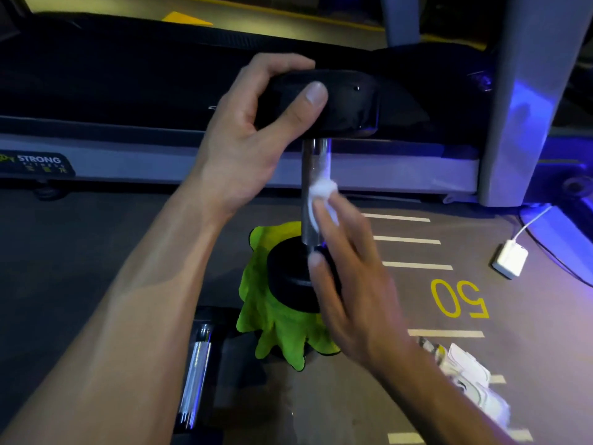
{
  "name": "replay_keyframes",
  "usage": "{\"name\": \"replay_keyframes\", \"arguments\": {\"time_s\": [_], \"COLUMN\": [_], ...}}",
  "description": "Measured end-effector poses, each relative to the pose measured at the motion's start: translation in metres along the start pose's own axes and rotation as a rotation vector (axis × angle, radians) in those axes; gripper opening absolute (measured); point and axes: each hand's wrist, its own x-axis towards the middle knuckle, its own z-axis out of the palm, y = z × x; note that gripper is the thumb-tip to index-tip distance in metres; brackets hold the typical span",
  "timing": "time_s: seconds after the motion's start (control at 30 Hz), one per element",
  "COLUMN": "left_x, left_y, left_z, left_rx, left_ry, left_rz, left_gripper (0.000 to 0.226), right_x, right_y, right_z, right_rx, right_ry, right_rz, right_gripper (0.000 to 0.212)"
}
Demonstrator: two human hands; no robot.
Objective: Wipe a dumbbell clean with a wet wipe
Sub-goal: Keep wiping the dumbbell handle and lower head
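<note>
A dumbbell (pixel 313 194) is stood on end, upright, near the middle of the view, its lower black head set on a bright green cloth (pixel 276 329) that is spread on the grey floor (pixel 80 239). The upper black head is gripped by the left hand (pixel 250 130): the thumb is laid across the near face of the head and the other fingers are curled over its top and far side, so the weight is steadied from above. The bare metal handle is seen between the two heads. A crumpled white wet wipe (pixel 321 200) is pressed against the right side of that handle, about midway along it, by the right hand (pixel 349 284). The right fingers are stretched out nearly straight along the handle, with the wipe under their tips and the thumb tip lying near the top of the lower head; the hand is somewhat blurred, so it cannot be told whether the wipe is pinched or only pushed flat. A second dumbbell (pixel 199 374), with a shiny handle, is laid on the floor at the lower left, just beside the cloth. A packet of wipes (pixel 465 377) is seen on the floor at the lower right, partly hidden by the right forearm. A white charger (pixel 510 258) with its cable is lying farther right, near yellow "50" floor markings (pixel 459 298) and white lines. A treadmill (pixel 224 162) marked "STRONG" is stretched across the background behind the dumbbell.
</note>
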Motion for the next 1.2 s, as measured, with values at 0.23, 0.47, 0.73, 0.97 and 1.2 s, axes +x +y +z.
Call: {"name": "replay_keyframes", "arguments": {"time_s": [0.23, 0.47, 0.73, 0.97, 1.2], "left_x": [0.000, -0.001, -0.001, -0.003, -0.003], "left_y": [0.000, -0.003, -0.003, 0.003, 0.001], "left_z": [0.001, -0.002, 0.001, 0.005, 0.002], "left_rx": [0.015, -0.005, 0.039, 0.036, -0.002], "left_ry": [0.002, 0.040, 0.049, 0.022, -0.006], "left_rz": [-0.003, -0.022, -0.018, -0.017, -0.003], "left_gripper": [0.030, 0.027, 0.034, 0.030, 0.035], "right_x": [0.041, -0.015, -0.009, 0.007, 0.002], "right_y": [-0.008, 0.017, -0.029, -0.044, -0.011], "right_z": [-0.007, -0.017, -0.004, 0.023, -0.013], "right_rx": [-0.038, -0.014, -0.319, -0.411, 0.054], "right_ry": [0.077, -0.026, -0.163, -0.267, -0.099], "right_rz": [0.034, 0.089, 0.072, 0.037, 0.150], "right_gripper": [0.048, 0.042, 0.040, 0.037, 0.023]}}
